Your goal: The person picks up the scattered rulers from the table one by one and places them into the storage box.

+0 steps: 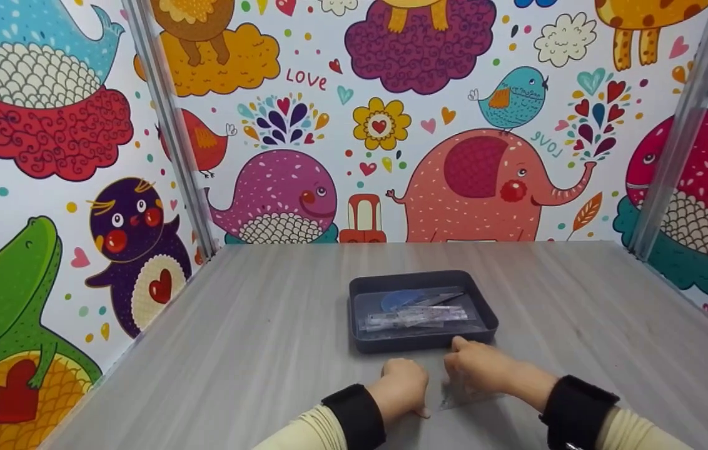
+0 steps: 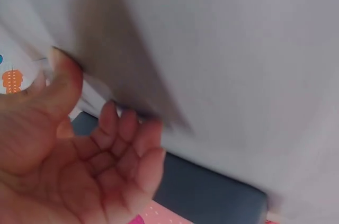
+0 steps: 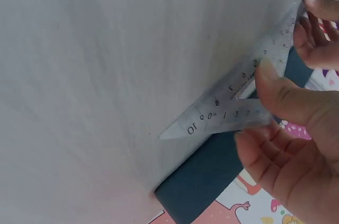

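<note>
Between thumb and fingers, my right hand (image 1: 484, 367) pinches a clear plastic set square (image 3: 225, 97), printed with black numbers and scale marks. In the head view the set square (image 1: 452, 397) shows faintly, low over the table and partly covered by that hand. My left hand (image 1: 405, 386) is just left of it, its thumb and loosely bent fingers apart with nothing between them. The right wrist view places the left fingers (image 3: 310, 41) close to one corner of the set square; whether they touch is unclear. Both hands are at the near side of a dark tray (image 1: 416, 344).
Inside the tray lie clear rulers (image 1: 419, 317), a bluish round-edged piece (image 1: 399, 299) and a pointed clear piece (image 1: 441, 299). The grey wood-grain table (image 1: 254, 325) extends to patterned walls (image 1: 385, 169) at the back and sides. Metal posts (image 1: 169, 125) stand at the corners.
</note>
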`<state>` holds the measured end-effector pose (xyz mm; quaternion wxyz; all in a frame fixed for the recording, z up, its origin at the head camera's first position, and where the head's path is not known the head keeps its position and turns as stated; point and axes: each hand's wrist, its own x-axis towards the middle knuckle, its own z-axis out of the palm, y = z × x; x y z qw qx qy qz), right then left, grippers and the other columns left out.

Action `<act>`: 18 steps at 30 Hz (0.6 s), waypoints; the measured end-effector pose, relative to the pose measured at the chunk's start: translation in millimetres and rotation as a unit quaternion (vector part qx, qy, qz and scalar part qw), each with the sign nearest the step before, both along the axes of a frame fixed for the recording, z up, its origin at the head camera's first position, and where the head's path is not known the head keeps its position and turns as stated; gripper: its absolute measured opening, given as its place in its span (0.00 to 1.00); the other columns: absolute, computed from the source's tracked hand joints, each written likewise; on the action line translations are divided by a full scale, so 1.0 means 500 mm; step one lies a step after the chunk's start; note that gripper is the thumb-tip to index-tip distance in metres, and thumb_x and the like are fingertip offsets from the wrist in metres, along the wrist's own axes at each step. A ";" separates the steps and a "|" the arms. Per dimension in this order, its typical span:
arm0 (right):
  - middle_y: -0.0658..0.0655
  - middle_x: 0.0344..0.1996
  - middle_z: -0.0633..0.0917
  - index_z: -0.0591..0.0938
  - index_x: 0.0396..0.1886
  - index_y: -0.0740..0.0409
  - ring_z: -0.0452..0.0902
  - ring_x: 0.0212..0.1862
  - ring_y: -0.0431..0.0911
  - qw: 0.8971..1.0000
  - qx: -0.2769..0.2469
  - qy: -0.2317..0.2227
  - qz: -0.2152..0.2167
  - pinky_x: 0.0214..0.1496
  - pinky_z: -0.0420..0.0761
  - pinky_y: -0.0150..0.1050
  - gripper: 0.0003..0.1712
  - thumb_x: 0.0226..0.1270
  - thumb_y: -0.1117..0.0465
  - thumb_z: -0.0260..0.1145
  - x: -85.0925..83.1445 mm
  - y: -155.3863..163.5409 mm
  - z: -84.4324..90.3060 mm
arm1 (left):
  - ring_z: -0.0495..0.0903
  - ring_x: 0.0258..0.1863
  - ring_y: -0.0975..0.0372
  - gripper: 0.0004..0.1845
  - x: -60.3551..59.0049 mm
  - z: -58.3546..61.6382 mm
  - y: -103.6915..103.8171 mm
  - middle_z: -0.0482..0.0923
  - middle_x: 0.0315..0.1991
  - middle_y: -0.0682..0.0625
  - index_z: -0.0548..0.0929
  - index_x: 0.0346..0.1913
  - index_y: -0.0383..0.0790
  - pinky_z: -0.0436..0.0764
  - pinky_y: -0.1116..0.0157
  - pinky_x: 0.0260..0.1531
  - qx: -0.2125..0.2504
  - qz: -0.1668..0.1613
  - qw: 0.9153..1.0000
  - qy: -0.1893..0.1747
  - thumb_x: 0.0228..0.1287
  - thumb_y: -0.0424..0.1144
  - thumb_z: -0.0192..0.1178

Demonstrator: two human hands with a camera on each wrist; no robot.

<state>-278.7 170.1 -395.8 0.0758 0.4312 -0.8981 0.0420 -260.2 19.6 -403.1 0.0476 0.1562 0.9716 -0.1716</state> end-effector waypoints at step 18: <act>0.48 0.20 0.74 0.79 0.22 0.56 0.71 0.25 0.40 0.970 -0.176 0.134 -0.101 0.26 0.72 0.33 0.08 0.44 0.73 0.61 -0.052 0.003 0.116 | 0.75 0.31 0.62 0.28 -0.020 -0.016 0.019 0.76 0.36 0.58 0.78 0.37 0.52 0.72 0.60 0.19 -0.046 0.012 0.999 -0.025 0.26 0.62 0.63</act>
